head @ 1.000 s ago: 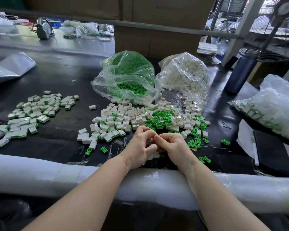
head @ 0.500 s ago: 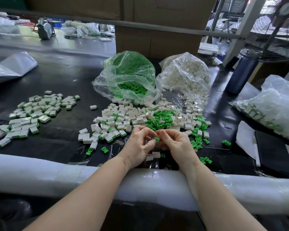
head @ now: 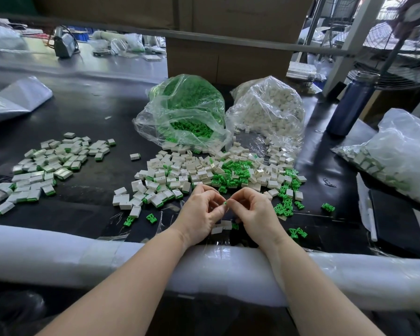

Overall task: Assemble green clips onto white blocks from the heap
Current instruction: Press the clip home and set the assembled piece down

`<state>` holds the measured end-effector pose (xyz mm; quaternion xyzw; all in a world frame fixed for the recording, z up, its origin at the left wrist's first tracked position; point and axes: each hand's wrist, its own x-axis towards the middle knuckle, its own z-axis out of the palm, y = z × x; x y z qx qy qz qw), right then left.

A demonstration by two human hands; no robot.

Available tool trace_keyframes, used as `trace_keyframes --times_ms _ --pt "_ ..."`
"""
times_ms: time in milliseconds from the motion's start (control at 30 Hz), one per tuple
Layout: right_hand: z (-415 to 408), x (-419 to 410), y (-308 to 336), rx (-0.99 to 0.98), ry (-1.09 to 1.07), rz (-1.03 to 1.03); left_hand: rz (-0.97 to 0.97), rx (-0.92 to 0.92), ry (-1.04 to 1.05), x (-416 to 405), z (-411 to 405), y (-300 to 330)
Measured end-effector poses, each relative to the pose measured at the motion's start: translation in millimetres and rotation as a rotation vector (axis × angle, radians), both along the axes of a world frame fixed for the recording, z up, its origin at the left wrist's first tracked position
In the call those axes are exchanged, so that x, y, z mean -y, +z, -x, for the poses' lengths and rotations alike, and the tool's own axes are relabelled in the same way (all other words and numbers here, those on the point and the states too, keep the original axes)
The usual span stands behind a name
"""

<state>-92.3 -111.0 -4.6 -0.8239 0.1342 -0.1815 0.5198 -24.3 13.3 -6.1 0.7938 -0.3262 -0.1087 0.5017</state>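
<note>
- I see left hand (head: 200,213) and right hand (head: 254,210) side by side over the black table (head: 90,117), wrists resting on the white padded edge (head: 58,253), palms turned toward each other.
- Both sets of fingers curled; fingertips meet around a small green clip (head: 225,202). Right fingertips pinch it; left thumb and forefinger touch it from the other side. Whether the left hand truly grips it, I can't tell.
- Just below the fingertips, between the hands: two white blocks (head: 221,226) lie on the table.
- Just beyond the fingers: the heap (head: 204,172) of white blocks mixed with loose green clips, nearly touching the knuckles.
- Right of the right fingers: scattered clips (head: 285,207), more near the wrist.
- Left of the left fingers: two stray clips (head: 141,219).
- Far left of the fingers: pile of finished blocks (head: 41,170) with green edges.
- Beyond the heap: open bag of clips (head: 187,112), open bag of blocks (head: 269,110) beside it.
- Far right: blue bottle (head: 347,103), another filled bag (head: 393,156).
- Nothing covers the pinch point.
</note>
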Motion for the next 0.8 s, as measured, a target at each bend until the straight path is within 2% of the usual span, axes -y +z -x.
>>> trace_keyframes --times_ms 233,333,467,633,800 --pt "0 -2 1 -0.005 0.008 0.022 0.004 0.022 0.019 -2 1 2" --pt "0 2 0 0.03 -0.077 0.015 0.033 0.016 0.075 -3 1 1" --pt "1 8 -5 0.012 -0.224 0.082 0.019 0.114 0.288 -5 -1 -1" --pt "1 8 -7 -0.041 -0.247 0.137 0.019 0.216 0.573 -8 -5 0" --pt "1 8 -7 -0.07 -0.285 0.2 -0.119 0.156 0.601 -8 -8 -4"
